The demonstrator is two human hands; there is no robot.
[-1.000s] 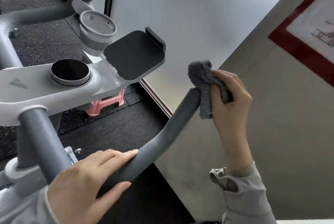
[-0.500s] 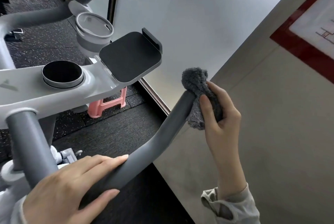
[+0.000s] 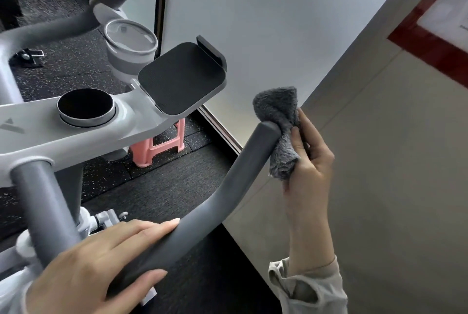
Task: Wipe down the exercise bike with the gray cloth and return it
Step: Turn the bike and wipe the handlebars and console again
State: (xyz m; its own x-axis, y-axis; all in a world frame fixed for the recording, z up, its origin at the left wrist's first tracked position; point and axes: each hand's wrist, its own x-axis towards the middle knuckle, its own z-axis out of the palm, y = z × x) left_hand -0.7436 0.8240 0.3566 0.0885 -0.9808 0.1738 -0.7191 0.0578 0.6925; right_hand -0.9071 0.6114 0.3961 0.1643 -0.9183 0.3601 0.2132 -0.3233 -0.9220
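Note:
The exercise bike's grey right handlebar [image 3: 222, 189] curves from lower left up to its tip at centre right. My left hand [image 3: 101, 265] grips the lower part of that bar, fingers over the top and thumb below. My right hand [image 3: 309, 161] holds the fluffy gray cloth [image 3: 281, 131] bunched against the bar's tip. The cloth bulges above the tip and hangs below it. The bike's pale console [image 3: 76, 136] with a round black dial [image 3: 84, 107] and a black device tray [image 3: 181, 80] lies to the upper left.
A grey cup holder [image 3: 130, 45] sits behind the tray, and the left handlebar [image 3: 63, 27] runs off to the far left. A pink plastic stool [image 3: 157, 149] stands on the dark speckled floor below. White and beige walls close in on the right.
My right hand rolled the cloth around the bar's tip, first down over it, then back to the end face. My left hand kept its grip. The view shifted slightly.

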